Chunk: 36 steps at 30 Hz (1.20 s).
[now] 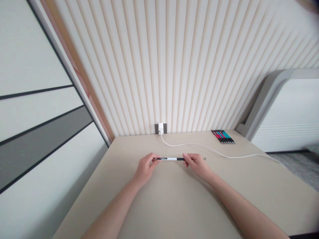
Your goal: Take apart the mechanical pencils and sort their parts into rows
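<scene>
A thin white pen (170,159) with dark ends is held level above the beige table (174,202). My left hand (146,168) pinches its left end with closed fingers. My right hand (196,163) grips the right end, fingers curled round it. Both hands are over the middle of the table, about a pen's length apart. A small grey tip shows just past my right hand.
A row of several red, teal and black pens (223,136) lies at the back right of the table. A white charger (160,128) sits in a wall socket, its white cable (224,155) trailing right across the table. A white cabinet (286,109) stands at right.
</scene>
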Motion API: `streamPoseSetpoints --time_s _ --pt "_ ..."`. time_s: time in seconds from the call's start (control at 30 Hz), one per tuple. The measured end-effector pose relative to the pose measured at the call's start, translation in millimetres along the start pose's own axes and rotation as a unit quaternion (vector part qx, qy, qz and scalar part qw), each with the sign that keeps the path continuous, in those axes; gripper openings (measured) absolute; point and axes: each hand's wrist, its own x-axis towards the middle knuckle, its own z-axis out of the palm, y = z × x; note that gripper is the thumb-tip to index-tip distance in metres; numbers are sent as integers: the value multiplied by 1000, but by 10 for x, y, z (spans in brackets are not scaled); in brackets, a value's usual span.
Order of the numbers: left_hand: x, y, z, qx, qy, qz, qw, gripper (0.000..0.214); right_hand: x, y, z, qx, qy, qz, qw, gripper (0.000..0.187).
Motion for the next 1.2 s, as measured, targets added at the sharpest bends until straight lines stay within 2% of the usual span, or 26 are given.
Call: streamPoseSetpoints --time_s 0.07,0.23,0.4,0.57,0.63,0.8,0.97,1.2 --pt "3 5 -1 -4 4 -1 1000 13 1 8 9 15 -1 0 1000 56" --pt "10 -18 -13 -4 23 -13 1000 14 7 28 -2 55 20 -57 997 32" --pt "4 -38 -16 -1 15 -13 1000 14 11 15 -29 27 28 -68 997 25" --pt "-1 -29 -5 3 0 4 1000 12 -2 1 -28 -16 -8 -45 999 50" --pt "0 -26 -6 3 2 4 1000 12 -5 11 -11 -15 -17 -26 999 53" --pt "3 -50 -16 4 14 -2 1000 12 6 31 4 20 10 -57 998 30" --pt "2 -60 -13 4 10 -3 1000 12 6 -5 -40 3 20 -72 997 26" --pt "0 -12 -11 13 -4 10 1000 13 -25 -28 -25 -27 -28 -28 999 55"
